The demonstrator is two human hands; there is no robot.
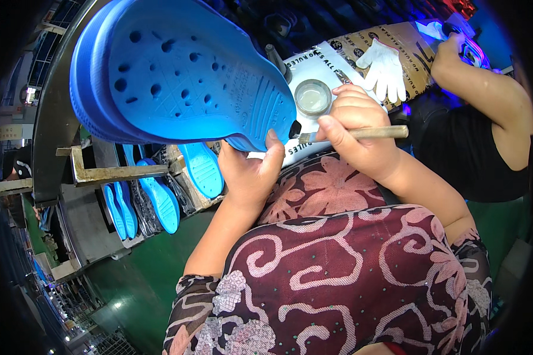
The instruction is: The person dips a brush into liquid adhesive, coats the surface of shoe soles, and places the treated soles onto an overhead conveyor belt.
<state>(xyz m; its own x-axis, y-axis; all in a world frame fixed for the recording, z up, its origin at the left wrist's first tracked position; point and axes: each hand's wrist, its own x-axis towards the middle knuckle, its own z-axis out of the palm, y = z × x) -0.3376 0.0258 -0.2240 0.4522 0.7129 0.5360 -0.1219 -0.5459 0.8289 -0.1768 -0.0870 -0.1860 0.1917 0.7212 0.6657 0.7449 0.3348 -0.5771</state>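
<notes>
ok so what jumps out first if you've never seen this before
A big bright blue clog fills the upper left, sole toward the camera, held at its heel by the left hand. Just right of it, the right hand holds a brush with its tip at the clog's heel, above a patterned maroon lap.

The blue clog (177, 71) hides the left hand's (249, 171) fingers.
</notes>
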